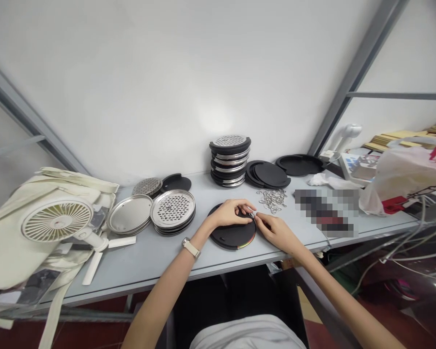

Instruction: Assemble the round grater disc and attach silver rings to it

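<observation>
A round black disc with a shiny strip on its lower right edge lies on the grey table. My left hand rests over its upper part, fingers bent and pinched near the disc's right rim. My right hand meets it there, thumb and index finger pressed together. Between the fingertips is a small metal piece, too small to make out well. A loose pile of metal rings or clips sits just behind my right hand. Left of the disc stands a stack of perforated metal plates.
Plain metal plates, a white fan and a cream bag are at the left. A tall plate stack stands by the wall, with black discs beside it. A plastic bag is at the right.
</observation>
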Motion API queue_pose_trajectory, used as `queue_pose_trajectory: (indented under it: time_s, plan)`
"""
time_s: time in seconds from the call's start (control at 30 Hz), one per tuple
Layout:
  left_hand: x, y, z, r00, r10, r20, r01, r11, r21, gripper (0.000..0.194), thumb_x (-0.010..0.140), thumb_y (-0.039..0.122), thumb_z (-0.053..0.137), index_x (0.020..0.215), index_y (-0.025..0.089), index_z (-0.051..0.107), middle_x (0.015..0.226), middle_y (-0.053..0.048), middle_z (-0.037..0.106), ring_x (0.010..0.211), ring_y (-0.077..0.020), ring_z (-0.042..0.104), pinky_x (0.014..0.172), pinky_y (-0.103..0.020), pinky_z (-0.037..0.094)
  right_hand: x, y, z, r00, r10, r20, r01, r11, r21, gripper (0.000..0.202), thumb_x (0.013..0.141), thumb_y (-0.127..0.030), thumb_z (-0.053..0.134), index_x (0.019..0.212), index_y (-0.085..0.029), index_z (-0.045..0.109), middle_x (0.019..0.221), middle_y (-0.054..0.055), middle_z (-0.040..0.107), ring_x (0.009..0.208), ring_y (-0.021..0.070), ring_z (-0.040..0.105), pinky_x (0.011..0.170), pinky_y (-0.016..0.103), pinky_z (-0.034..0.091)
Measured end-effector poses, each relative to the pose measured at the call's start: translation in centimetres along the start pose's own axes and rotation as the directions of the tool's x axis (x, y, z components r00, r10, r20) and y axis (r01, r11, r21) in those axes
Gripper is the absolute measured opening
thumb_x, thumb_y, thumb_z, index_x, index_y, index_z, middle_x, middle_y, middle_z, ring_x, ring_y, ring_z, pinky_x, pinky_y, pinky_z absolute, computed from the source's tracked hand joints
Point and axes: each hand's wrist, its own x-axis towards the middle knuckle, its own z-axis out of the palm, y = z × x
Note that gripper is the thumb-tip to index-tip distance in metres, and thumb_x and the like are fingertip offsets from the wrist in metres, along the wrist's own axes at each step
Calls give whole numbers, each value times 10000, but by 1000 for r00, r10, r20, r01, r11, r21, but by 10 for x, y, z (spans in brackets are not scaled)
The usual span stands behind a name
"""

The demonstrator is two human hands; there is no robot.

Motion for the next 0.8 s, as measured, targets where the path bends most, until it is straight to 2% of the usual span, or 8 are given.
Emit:
queue_pose_trajectory:
  time_s: [0.23,0.47,0.8]
  plan:
    - [-1,4,-1,998,17,53,-19,1000,19,300,742,212,637,1039,169,633,964,-48,671,925,-140,594,717,-222,392,-3,-2,-2,999,-5,34,2,997,81,349,953,-364,307,703,-203,490,609,3,564,552,148,497,552,253,360]
    - [1,1,-2,999,27,25,-26,999,-23,334,711,243,683,1030,154,634,954,-65,669,918,-151,596,683,-221,384,-4,0,1,1000,5,28,-7,997,83,308,938,-346,355,675,-208,437,575,-19,504,510,128,444,512,243,333]
    - [0,1,-2,1000,10,23,-9,999,-43,355,697,244,698,1034,151,637,916,-66,663,901,-153,598,669,-218,383,-4,3,1,999,-25,38,24,999,49,288,959,-339,297,745,-218,446,657,17,565,590,169,523,579,254,375]
